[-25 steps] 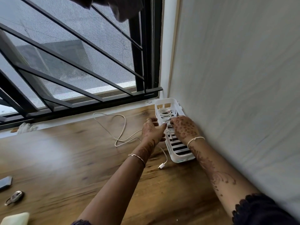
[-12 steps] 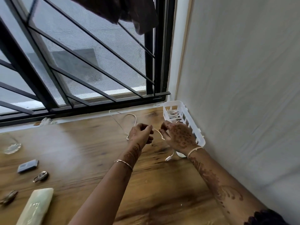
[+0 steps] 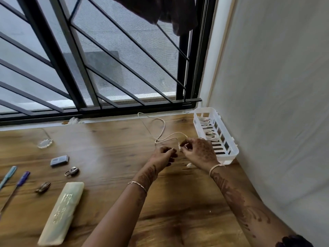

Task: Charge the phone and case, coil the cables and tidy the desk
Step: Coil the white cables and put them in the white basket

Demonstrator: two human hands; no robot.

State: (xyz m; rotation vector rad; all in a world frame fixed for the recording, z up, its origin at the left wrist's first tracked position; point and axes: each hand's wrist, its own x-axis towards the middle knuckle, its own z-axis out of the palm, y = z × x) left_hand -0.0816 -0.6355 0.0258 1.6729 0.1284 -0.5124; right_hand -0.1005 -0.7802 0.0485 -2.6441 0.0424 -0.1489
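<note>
A loose white cable [image 3: 161, 130] trails across the wooden desk [image 3: 110, 175] from the window sill toward my hands. My right hand [image 3: 199, 151] pinches the cable near one end, and its plug [image 3: 189, 164] dangles just below the hand. Just left of it, my left hand [image 3: 164, 155] is closed, its fingers on the same cable. A white slotted plastic basket [image 3: 229, 145] stands against the right wall with two coiled white cables [image 3: 207, 128] inside it.
On the left of the desk lie a pale green oblong case [image 3: 61, 213], a small grey device [image 3: 59, 160], a metal ring piece [image 3: 72, 171], a small brass piece [image 3: 42, 187], two pens [image 3: 16, 180] and a glass dish [image 3: 44, 142]. Window bars and the sill close off the far edge.
Both hands left the basket and moved left over the desk, picking up the loose cable. The view swung left, bringing more desk items into sight.
</note>
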